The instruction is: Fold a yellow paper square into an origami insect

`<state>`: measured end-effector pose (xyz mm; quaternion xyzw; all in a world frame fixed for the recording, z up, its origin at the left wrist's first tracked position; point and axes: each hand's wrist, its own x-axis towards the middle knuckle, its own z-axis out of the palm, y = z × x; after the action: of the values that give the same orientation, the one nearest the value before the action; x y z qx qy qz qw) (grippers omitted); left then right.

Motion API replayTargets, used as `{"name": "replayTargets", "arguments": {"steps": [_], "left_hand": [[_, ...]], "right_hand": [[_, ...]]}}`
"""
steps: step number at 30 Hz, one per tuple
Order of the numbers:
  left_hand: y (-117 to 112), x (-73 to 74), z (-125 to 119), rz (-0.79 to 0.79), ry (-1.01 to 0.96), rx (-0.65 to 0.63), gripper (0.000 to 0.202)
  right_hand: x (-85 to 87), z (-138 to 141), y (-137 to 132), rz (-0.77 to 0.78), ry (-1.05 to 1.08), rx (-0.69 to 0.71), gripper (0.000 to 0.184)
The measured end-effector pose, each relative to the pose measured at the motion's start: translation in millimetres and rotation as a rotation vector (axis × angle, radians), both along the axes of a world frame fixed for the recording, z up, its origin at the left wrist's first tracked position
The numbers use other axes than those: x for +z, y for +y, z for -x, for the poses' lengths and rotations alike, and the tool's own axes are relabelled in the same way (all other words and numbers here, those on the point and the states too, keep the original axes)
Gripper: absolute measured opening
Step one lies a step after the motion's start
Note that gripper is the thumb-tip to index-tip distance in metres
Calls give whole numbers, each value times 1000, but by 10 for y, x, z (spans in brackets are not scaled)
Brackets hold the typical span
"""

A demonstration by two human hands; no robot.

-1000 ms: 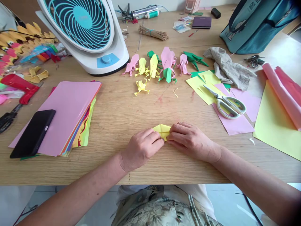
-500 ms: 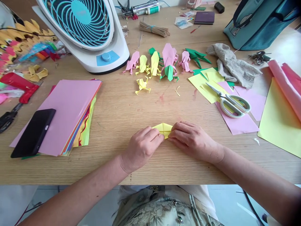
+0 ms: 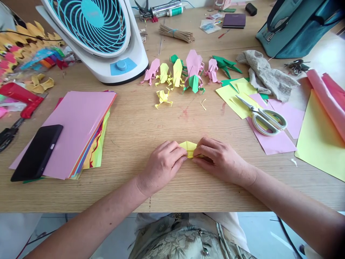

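Note:
A small folded piece of yellow paper (image 3: 189, 146) lies low over the table near its front edge, between my two hands. My left hand (image 3: 164, 162) pinches its left end, thumb and fingers pressed together. On the other end, my right hand (image 3: 222, 158) grips it with the fingertips bent down. Creases run across the visible middle of the paper; both its ends are hidden under my fingers. Beyond it stands a small yellow origami frog (image 3: 163, 98), and behind that a row of pink, yellow and green folded figures, among them a large pink one (image 3: 193, 63).
To the left, a phone (image 3: 37, 151) rests on a stack of coloured paper (image 3: 83, 118). Behind it stands a fan (image 3: 121, 54). Scissors (image 3: 266, 117) lie on yellow and pink sheets at the right, near a grey cloth (image 3: 266, 73) and a teal bag (image 3: 293, 36).
Along the paper's lower edge, the near side now looks folded up, and less of the paper shows. My fingers have shifted slightly, and both hands keep their grip.

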<state>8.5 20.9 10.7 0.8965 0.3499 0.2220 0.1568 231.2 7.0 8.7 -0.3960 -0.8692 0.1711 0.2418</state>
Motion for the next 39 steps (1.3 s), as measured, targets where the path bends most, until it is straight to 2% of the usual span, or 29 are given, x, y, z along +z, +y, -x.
{"name": "replayTargets", "arguments": {"steps": [6, 10, 16, 26, 32, 39], "left_hand": [[1, -14, -9, -37, 8, -28, 12], [-3, -9, -33, 0, -24, -4, 13], [-64, 6, -34, 61, -11, 30, 7], [-80, 101, -111, 128, 141, 127, 8], [-71, 135, -131, 158, 164, 125, 10], [-75, 159, -173, 129, 234, 150, 9]], "right_hand": [[0, 42, -3, -11, 0, -28, 17], [5, 36, -12, -23, -4, -7, 15], [15, 64, -63, -58, -66, -5, 21], [45, 89, -56, 55, -36, -57, 14], [80, 66, -40, 160, 44, -79, 11], [60, 61, -46, 150, 55, -75, 10]]}}
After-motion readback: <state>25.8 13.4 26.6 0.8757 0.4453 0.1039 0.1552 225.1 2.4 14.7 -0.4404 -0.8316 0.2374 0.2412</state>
